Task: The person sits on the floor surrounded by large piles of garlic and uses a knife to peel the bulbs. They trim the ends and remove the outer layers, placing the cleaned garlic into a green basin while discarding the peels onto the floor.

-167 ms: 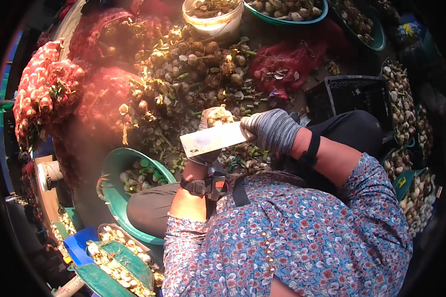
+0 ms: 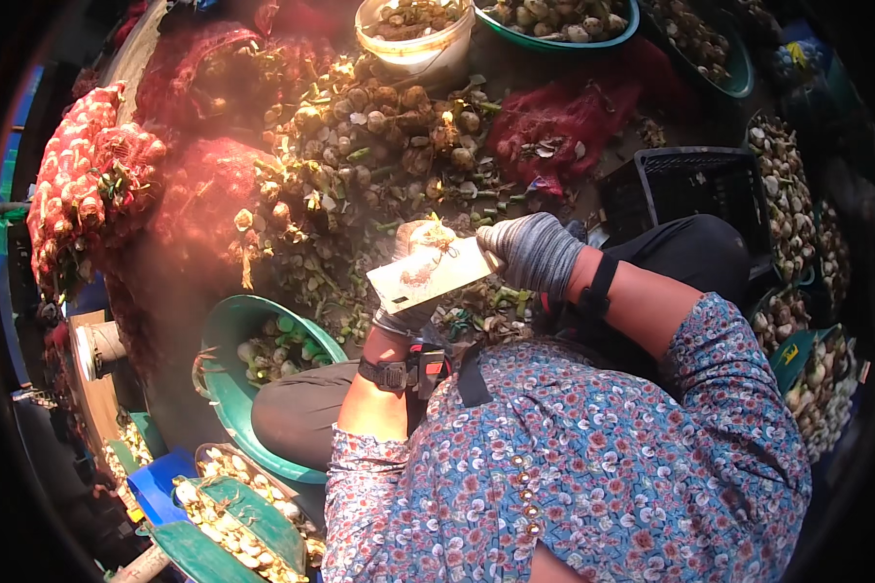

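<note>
My right hand [image 2: 533,251], in a grey knit glove, is curled tight around the handle end of a broad cleaver [image 2: 430,274] — the flat pale blade runs leftward from my fist, tilted a little, with bits of root fibre stuck to its face. My left hand [image 2: 410,282] sits just behind and under that blade, fingers closed around a bulb [image 2: 426,233] whose tufted top pokes up above the blade's upper edge; most of that hand is hidden by the metal, so I cannot tell how the fingers lie beyond that. A dark watch strap [image 2: 391,374] circles my left wrist, and a black band [image 2: 600,285] my right.

Beyond the blade lies a big heap of bulbs [image 2: 379,136] with green stalks and trimmings, spread across the ground in front of my knees. To my left, close by my thigh, stands a green basin [image 2: 226,389] holding a few trimmed pieces. Red mesh sacks [image 2: 97,185] full of bulbs are stacked further left (one slack red net [image 2: 564,121] lies past my right hand). A black plastic crate [image 2: 695,189] sits near my right knee. At the far edge stand a white bucket [image 2: 416,44] and a green bowl [image 2: 564,24], both filled — more heaped bulbs [image 2: 797,214] run along my right side.
</note>
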Motion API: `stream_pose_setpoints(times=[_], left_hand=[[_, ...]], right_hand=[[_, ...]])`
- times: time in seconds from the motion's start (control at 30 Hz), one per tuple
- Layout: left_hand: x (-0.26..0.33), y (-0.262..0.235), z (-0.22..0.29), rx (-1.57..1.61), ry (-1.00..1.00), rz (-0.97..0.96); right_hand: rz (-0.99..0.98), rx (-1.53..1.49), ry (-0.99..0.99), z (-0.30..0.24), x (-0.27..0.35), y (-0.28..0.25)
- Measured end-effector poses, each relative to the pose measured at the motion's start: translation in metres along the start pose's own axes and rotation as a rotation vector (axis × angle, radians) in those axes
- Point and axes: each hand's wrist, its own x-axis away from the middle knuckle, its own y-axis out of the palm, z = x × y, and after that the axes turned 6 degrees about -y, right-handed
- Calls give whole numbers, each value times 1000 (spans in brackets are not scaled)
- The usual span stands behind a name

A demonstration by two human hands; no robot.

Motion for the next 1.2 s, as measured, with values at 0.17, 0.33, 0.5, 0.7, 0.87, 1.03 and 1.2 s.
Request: stream_pose_setpoints(times=[0.17, 0.33, 0.5, 0.7, 0.87, 1.03, 1.2], left_hand=[[7, -10, 11, -151, 21, -41], [13, -62, 69, 80, -261, 130], [66, -217, 100, -848, -503, 195], [59, -267, 82, -962, -682, 27], [-70, -172, -11, -676, -496, -193], [-191, -63, -118, -751, -296, -114], [-279, 40, -114, -644, -194, -231]], right_hand=[[-111, -40, 394, 44, -6, 9], [66, -34, 628, 79, -8, -14], [376, -277, 553, 60, -14, -50], [502, -438, 552, 60, -27, -55], [607, -643, 514, 75, -42, -38], [580, -634, 561, 76, -50, -37], [644, -941, 764, 99, -59, -71]])
